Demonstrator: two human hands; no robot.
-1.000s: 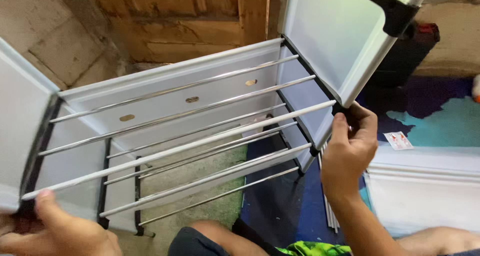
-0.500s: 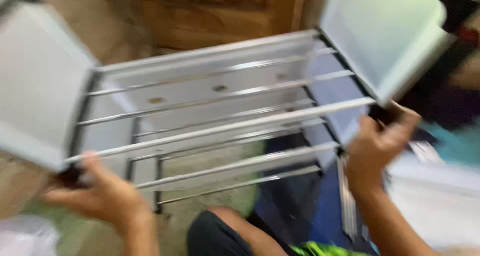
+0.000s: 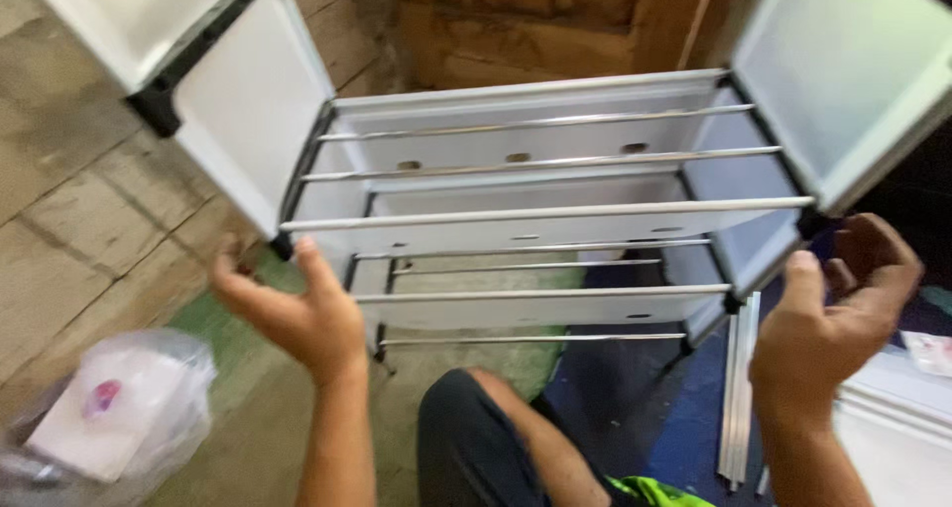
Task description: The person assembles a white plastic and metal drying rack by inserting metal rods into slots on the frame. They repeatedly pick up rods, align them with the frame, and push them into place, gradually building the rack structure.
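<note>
The white rack (image 3: 535, 219) with metal rods stands on the floor just ahead of your knee, side panels swung outward. Your left hand (image 3: 293, 314) hovers by its left corner, grip apart, holding nothing. Your right hand (image 3: 828, 333) sits near the right corner, fingers spread, also empty. Loose rods (image 3: 739, 388) lie on the blue mat (image 3: 684, 438). A clear plastic bag (image 3: 109, 413) with white contents lies at lower left.
</note>
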